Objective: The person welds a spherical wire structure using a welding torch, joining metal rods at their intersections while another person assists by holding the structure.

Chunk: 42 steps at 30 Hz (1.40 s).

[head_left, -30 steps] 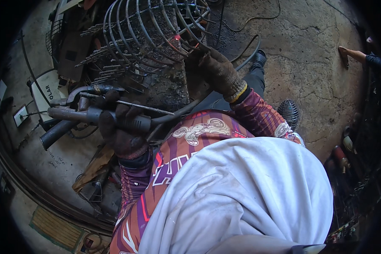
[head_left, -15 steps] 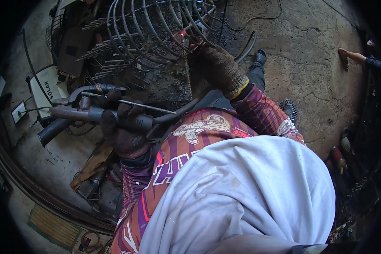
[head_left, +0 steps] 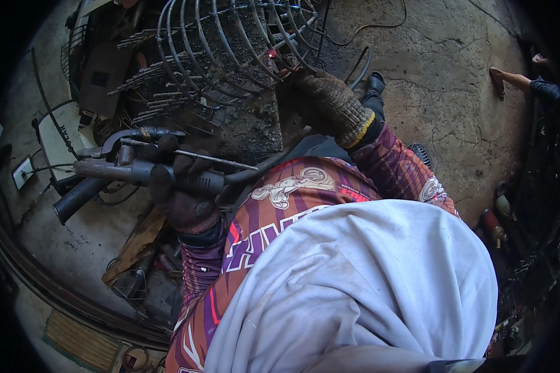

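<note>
Left hand point(head_left: 183, 202): your gloved fingers curl closed round the grey tool point(head_left: 199, 179), thin rod point(head_left: 221, 160) across them. Right hand point(head_left: 333, 104), gloved, at the metal cage's point(head_left: 241, 34) near rim, top centre; fingertips hidden, can't tell your grip. Dark littered surface point(head_left: 255, 124) ends just left of it; cracked floor point(head_left: 442, 93) spreads right.

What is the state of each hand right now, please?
Left hand: closed, holding a grey-handled tool and a thin rod.
Right hand: at the metal cage; whether open or closed cannot be told.
</note>
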Available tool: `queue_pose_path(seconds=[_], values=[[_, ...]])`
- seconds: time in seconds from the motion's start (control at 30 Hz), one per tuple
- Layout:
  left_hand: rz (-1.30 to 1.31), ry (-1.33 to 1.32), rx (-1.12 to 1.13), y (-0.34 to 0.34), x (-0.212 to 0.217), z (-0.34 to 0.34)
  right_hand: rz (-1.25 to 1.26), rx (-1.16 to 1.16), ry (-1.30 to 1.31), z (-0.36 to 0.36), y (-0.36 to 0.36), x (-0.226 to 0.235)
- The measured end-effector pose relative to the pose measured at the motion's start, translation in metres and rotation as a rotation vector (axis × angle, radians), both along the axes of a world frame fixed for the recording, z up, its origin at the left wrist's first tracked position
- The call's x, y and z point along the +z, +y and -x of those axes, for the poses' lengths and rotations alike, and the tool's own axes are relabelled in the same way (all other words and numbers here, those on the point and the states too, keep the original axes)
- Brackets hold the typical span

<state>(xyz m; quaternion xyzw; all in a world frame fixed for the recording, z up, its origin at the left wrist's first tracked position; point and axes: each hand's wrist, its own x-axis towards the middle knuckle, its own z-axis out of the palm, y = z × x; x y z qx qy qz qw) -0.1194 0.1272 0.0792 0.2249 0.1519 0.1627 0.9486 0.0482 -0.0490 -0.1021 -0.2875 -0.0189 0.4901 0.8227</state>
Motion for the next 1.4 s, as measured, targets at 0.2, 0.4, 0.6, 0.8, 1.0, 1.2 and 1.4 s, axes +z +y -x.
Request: queue_pose_path(seconds=[0.2,0.4,0.6,0.8,1.0,1.2,1.4], values=[[-0.044,-0.017,0.079,-0.002,-0.003,0.008,0.048,0.024,-0.029,0.003,0.002,0.001],[-0.016,0.003,-0.055,-0.004,-0.002,0.025,0.388,0.153,-0.104,-0.001,-0.034,0.024],[-0.066,0.016,0.161,-0.010,-0.017,0.031,0.359,0.042,-0.150,-0.004,-0.065,0.003],[-0.237,0.098,0.302,-0.039,-0.004,0.007,0.619,0.200,-0.623,-0.035,-0.051,0.023],[-0.289,0.154,0.452,-0.087,-0.010,-0.020,0.545,0.536,-0.858,-0.069,-0.081,0.082],[0.026,0.145,0.399,-0.154,-0.012,-0.080,0.102,0.587,-1.096,-0.117,-0.091,0.144],[-0.069,0.360,0.571,-0.224,-0.017,-0.123,0.031,0.803,-1.461,-0.157,-0.103,0.155]])
